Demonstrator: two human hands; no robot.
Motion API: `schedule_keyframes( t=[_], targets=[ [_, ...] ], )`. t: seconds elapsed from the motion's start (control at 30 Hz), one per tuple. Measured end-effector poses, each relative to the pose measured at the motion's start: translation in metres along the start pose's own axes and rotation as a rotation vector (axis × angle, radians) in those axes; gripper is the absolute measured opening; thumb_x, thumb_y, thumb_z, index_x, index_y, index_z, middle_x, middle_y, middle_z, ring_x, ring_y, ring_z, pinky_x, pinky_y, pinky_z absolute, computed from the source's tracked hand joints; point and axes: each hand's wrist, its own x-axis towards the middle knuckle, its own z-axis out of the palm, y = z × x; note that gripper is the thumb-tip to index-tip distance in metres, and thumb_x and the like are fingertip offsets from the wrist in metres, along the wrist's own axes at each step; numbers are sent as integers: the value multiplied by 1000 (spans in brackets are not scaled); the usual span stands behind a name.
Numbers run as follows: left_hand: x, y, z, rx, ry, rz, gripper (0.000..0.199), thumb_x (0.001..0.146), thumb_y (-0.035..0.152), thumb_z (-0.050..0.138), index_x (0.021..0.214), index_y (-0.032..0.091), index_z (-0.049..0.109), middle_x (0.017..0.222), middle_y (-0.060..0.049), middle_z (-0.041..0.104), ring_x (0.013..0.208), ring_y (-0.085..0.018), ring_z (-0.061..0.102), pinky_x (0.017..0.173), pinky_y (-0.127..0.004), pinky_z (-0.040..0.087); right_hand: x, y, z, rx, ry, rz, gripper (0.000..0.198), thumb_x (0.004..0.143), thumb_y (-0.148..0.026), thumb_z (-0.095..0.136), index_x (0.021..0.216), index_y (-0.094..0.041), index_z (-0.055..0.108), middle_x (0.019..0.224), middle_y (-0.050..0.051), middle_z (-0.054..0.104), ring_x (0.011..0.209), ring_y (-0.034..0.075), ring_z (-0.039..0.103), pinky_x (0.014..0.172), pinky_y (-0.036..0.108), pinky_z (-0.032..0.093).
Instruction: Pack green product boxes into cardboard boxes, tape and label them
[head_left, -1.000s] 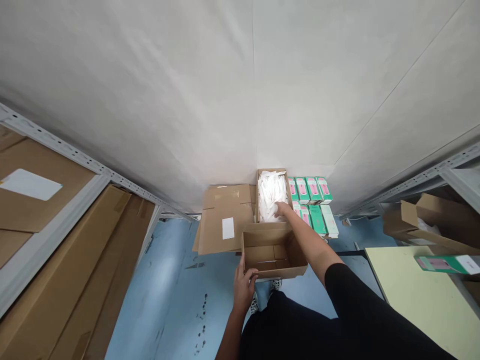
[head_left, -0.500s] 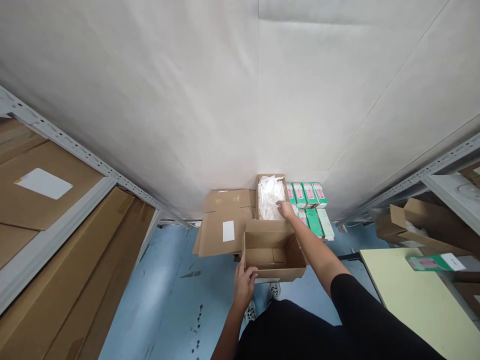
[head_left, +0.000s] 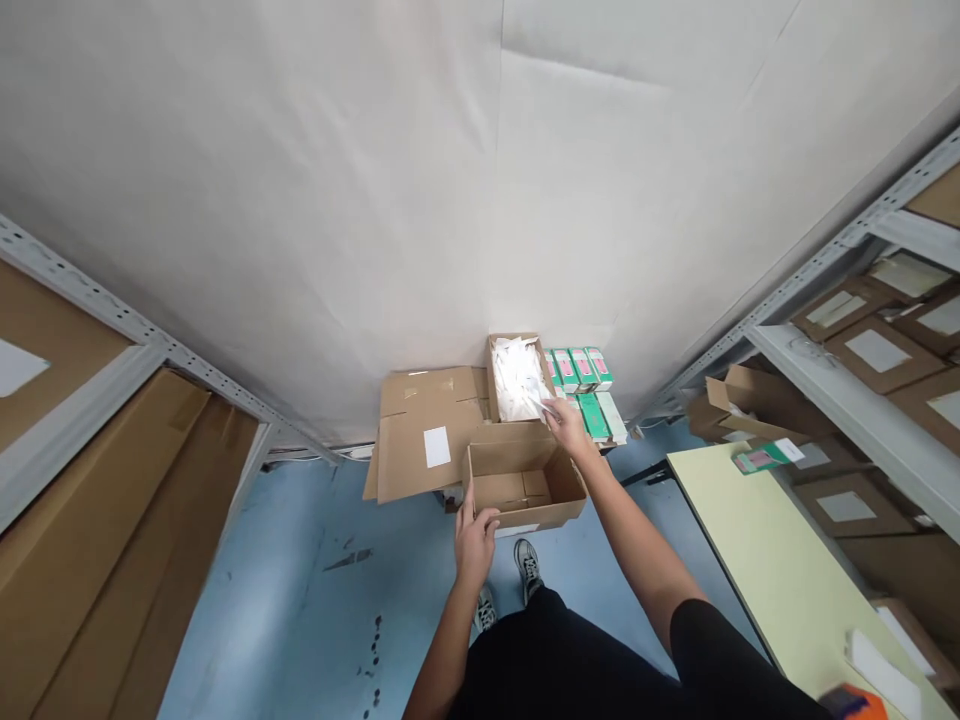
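Note:
My left hand (head_left: 475, 540) grips the near left corner of an open brown cardboard box (head_left: 564, 512), whose inside shows bare cardboard. Behind it stands a smaller carton (head_left: 493, 378) full of thin white packets (head_left: 517, 372). Over that carton's near right corner, my right hand (head_left: 567, 424) has its fingers pinched on one white packet, partly hidden by the hand. Several green and white boxes with pink panels (head_left: 577, 368) stand in rows right of the carton. Flattened cardboard (head_left: 405, 415) with a white label lies on the left.
Large cartons (head_left: 142, 520) fill the left shelf. On the right, a pale yellow table (head_left: 750, 540) carries a green box (head_left: 769, 456), and shelves behind it hold several labelled cartons (head_left: 874, 350). A white wall covering rises ahead. Blue floor (head_left: 300, 600) lies below.
My right hand has drawn back slightly from the packets and now shows a white packet in its fingers. My left hand stays on the box. The view has turned to the right.

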Motion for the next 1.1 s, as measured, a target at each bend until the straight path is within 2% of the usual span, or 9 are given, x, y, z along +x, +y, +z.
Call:
schedule_keyframes(
  t=[0.07, 0.17, 0.3, 0.43, 0.53, 0.67, 0.83, 1.0, 1.1],
  targets=[
    [-2, 1, -1, -7, -12, 17, 20, 92, 18, 59, 95, 26, 77, 170, -1, 33, 131, -34, 55, 104, -50, 52, -25, -13, -9, 22, -35, 9, 30, 97, -25, 54, 119, -23, 75, 116, 11, 76, 110, 27, 70, 100, 42, 55],
    [-6, 10, -1, -6, -29, 38, 19, 91, 18, 60, 95, 25, 77, 170, -2, 33, 130, -34, 56, 103, -50, 53, -60, -24, -20, 82, -172, 24, 32, 97, -24, 54, 122, -25, 75, 119, 11, 76, 111, 27, 71, 100, 44, 55],
    [-12, 25, 4, 5, -22, 82, 19, 92, 20, 61, 95, 26, 78, 169, -2, 35, 130, -33, 57, 104, -48, 52, -99, -24, -36, 100, -324, 97, 33, 90, -28, 69, 122, -26, 76, 147, 12, 61, 130, 32, 63, 110, 49, 50],
    [-19, 43, 21, 4, -12, 130, 20, 96, 26, 60, 95, 25, 79, 168, -5, 37, 135, -34, 54, 107, -49, 50, -128, -10, -68, 128, -275, 194, 39, 89, -37, 74, 126, -26, 75, 158, 13, 50, 139, 32, 56, 115, 50, 47],
    [-21, 68, 45, -4, -36, 156, 22, 97, 32, 59, 95, 24, 80, 168, -7, 37, 139, -35, 53, 109, -51, 50, -149, 9, -111, 143, -195, 224, 40, 92, -38, 71, 130, -28, 72, 158, 11, 51, 143, 31, 53, 117, 50, 45],
    [-18, 119, 98, -42, -86, 217, 22, 97, 34, 60, 94, 24, 79, 170, -6, 34, 144, -36, 49, 113, -52, 47, -184, 46, -187, 99, -63, 257, 42, 93, -38, 69, 134, -28, 70, 157, 11, 52, 146, 31, 49, 121, 54, 41],
    [-12, 193, 183, -100, -210, 346, 20, 96, 34, 61, 95, 24, 79, 171, -6, 32, 148, -35, 45, 115, -52, 46, -239, 96, -289, -28, 112, 349, 50, 93, -36, 70, 141, -27, 65, 161, 12, 47, 152, 32, 40, 124, 57, 35],
    [-5, 270, 271, -184, -356, 526, 21, 95, 35, 61, 94, 22, 78, 172, -6, 27, 151, -34, 42, 119, -50, 43, -308, 134, -390, -150, 315, 489, 57, 92, -34, 70, 147, -28, 59, 166, 11, 41, 155, 31, 35, 126, 55, 33],
    [-4, 319, 319, -195, -474, 596, 19, 94, 33, 61, 94, 22, 78, 172, -6, 27, 151, -33, 42, 119, -48, 43, -356, 149, -441, -199, 453, 591, 57, 92, -36, 70, 148, -30, 59, 165, 10, 42, 154, 31, 37, 127, 55, 32]
  ],
)
